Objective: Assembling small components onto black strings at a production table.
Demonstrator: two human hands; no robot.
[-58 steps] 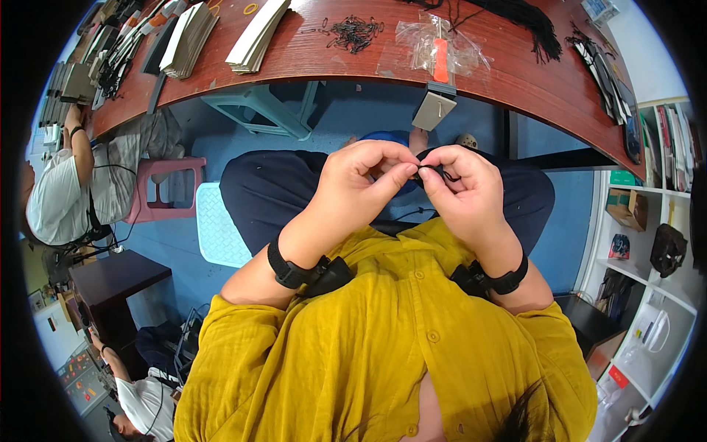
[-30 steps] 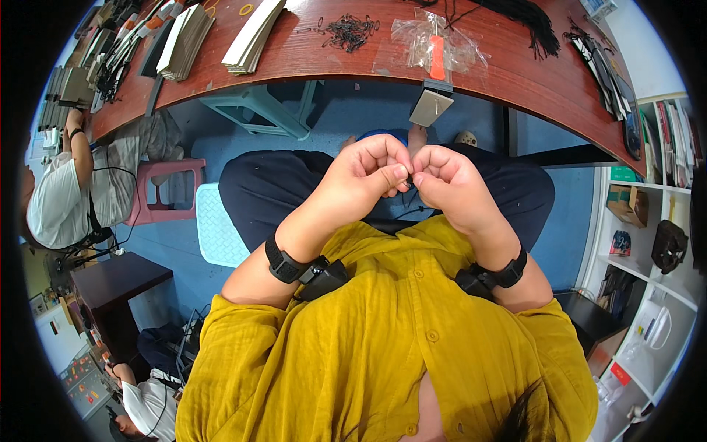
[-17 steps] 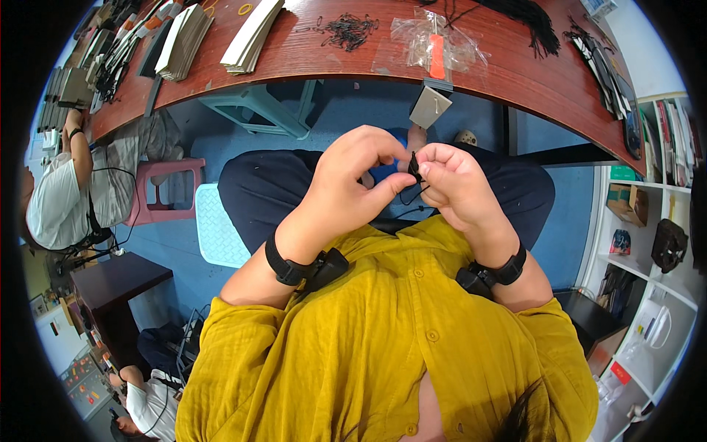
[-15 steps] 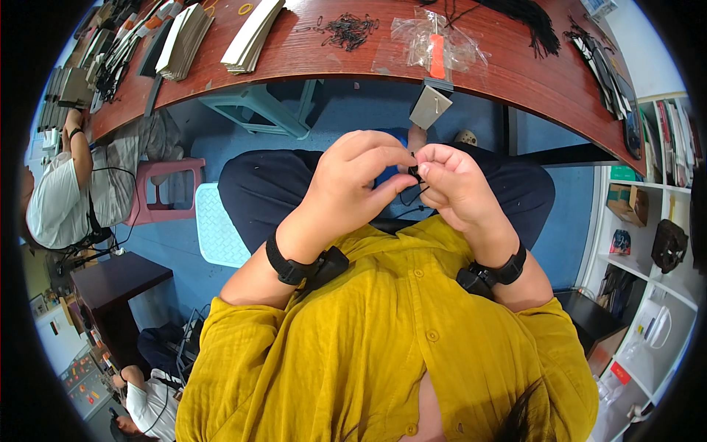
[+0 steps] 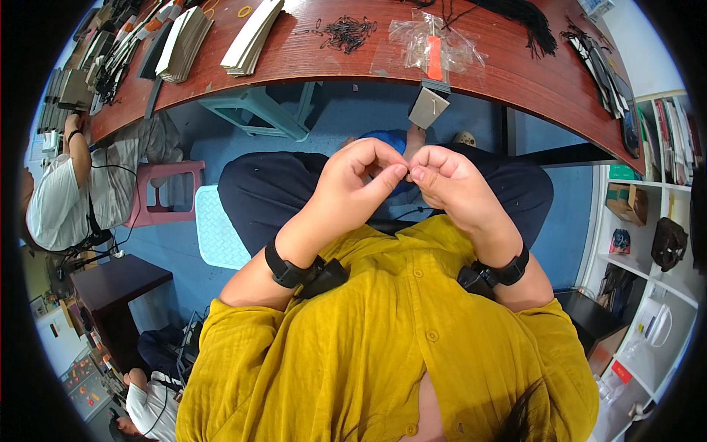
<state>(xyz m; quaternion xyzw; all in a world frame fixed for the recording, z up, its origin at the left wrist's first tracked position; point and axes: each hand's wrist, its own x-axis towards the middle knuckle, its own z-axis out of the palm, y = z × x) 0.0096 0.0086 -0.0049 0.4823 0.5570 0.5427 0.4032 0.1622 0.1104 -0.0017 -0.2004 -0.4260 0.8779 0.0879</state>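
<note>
In front of my lap, my left hand and my right hand meet at the fingertips. Each is closed in a pinch, thumb against bent forefinger. Whatever small thing lies between the tips is covered by the fingers. Below my right hand, a piece of thin black cord shows against the dark trousers; its link to the fingertips is hidden. Past the hands, a tool with an orange handle lies on clear plastic wrapping. A heap of small black pins or clips is left of it on the table.
The reddish-brown table arches across the far side. On it are stacks of pale cards, a black tassel bundle and corded dark tags. A metal plate juts from its edge. A person works at left; shelves stand right.
My fingertips have closed together, hiding the small black piece visible between them before. My left hand has turned slightly, and less of the black cord shows.
</note>
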